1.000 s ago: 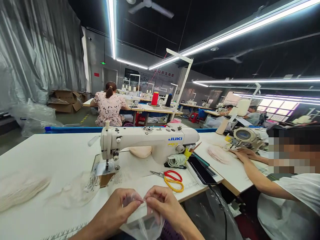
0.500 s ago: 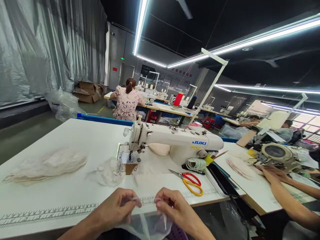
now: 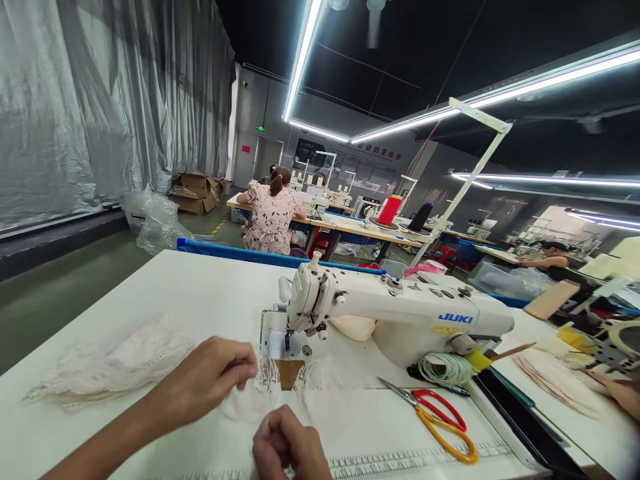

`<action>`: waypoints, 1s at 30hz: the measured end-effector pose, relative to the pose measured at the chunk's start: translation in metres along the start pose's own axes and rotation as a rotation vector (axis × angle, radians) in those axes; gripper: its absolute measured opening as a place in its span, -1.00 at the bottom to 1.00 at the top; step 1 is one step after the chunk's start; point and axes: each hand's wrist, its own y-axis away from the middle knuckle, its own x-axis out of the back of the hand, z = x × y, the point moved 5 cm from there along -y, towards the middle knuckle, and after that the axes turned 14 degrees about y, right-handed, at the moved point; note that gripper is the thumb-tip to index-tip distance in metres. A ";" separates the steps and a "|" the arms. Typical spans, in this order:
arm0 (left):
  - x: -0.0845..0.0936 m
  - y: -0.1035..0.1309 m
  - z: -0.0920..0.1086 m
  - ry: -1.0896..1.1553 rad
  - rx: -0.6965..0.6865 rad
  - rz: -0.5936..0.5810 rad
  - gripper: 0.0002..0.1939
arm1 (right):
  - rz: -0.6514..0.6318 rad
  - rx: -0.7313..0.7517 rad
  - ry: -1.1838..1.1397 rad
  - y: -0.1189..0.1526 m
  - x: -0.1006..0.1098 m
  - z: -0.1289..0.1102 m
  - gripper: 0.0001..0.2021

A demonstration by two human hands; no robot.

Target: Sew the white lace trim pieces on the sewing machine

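Note:
My left hand (image 3: 220, 370) is above the table, left of the sewing machine, with its fingers curled together. Whatever it pinches, if anything, is hidden. Just beyond its fingertips lies a sheer white lace piece (image 3: 253, 400), partly covered by the hand. My right hand (image 3: 290, 443) is closed near the table's front edge, and its grip is likewise hidden. A second lace-edged piece (image 3: 320, 393) lies to the right, below the machine bed. The white JUKI sewing machine (image 3: 400, 300) stands behind both hands, its needle area (image 3: 288, 343) nearest the lace.
A stack of white lace pieces (image 3: 120, 363) lies on the left. Scissors (image 3: 440, 423) with red and yellow handles rest at right, near a coil of pale cord (image 3: 445, 369). A printed ruler (image 3: 420, 460) runs along the front edge. A person (image 3: 273, 210) sits ahead.
Both hands have moved left relative to the machine, and the left is raised toward the lace piece. The sheer fabric seen hanging between them is out of sight. The view has turned left.

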 end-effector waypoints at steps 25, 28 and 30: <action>-0.088 -0.079 -0.049 -0.170 0.171 -0.031 -0.74 | 0.175 0.117 1.028 -0.038 0.114 0.085 -0.79; -0.082 -0.077 -0.049 -0.087 0.206 -0.039 -0.75 | 0.172 0.156 0.826 -0.042 0.106 0.070 -0.83; -0.077 -0.071 -0.048 -0.052 0.236 -0.055 -0.70 | 0.141 0.209 0.714 -0.048 0.094 0.057 -0.72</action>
